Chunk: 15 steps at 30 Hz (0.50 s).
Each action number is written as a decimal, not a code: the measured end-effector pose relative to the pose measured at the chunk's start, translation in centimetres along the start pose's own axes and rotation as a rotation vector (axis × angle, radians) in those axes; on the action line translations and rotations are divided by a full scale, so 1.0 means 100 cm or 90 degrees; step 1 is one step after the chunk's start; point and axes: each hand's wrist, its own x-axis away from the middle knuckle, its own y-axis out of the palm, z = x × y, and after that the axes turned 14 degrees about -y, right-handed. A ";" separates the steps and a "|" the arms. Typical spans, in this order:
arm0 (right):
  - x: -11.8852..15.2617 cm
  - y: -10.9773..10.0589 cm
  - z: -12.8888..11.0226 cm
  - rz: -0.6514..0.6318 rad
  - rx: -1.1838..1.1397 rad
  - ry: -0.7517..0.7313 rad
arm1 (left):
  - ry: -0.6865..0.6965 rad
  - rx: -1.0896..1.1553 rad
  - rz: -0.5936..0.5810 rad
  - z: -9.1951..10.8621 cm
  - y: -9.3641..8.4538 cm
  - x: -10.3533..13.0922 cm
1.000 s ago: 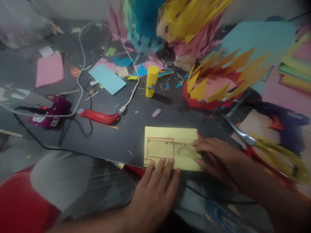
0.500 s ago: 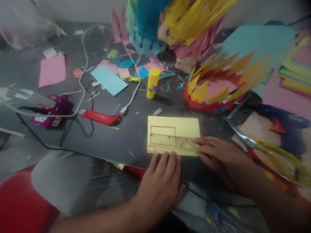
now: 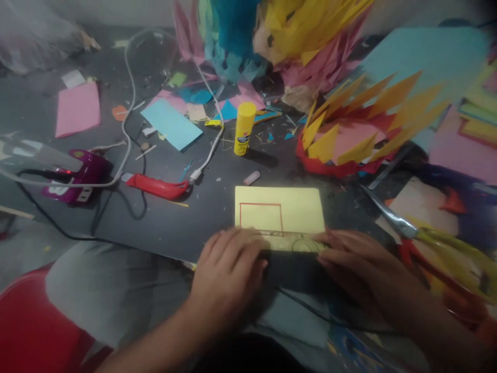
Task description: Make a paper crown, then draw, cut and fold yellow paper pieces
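A yellow sheet of paper lies on the dark table, with a red-lined rectangle drawn on its left part. Across its lower edge rests a see-through ruler with round markings near the right end. My left hand has its fingers closed over the ruler's left end, covering that corner of the sheet. At the other end, my right hand grips the ruler with fingers together. Whether anything else is in the right hand, I cannot make out. Behind the sheet are a yellow glue stick, upright, and a small pinkish stub.
A red box cutter lies left, beside a white cable and a purple power strip. Yellow-handled scissors lie near my right hand. Behind stands a red paper ring with orange spikes. Paper scraps litter the back.
My left hand has moved left and up from the sheet's lower edge onto the ruler's left end. The ruler has shifted down, uncovering more of the drawn rectangle.
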 end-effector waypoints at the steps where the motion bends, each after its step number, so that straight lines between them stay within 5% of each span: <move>1: 0.000 0.000 0.000 -0.002 -0.004 0.000 | -0.016 -0.005 -0.022 -0.005 -0.002 -0.005; 6: -0.001 -0.002 -0.001 -0.004 -0.009 -0.045 | -0.029 0.026 -0.100 -0.021 -0.009 -0.021; 15: 0.001 0.004 -0.005 0.014 0.014 -0.025 | -0.060 0.048 -0.106 -0.026 -0.008 -0.023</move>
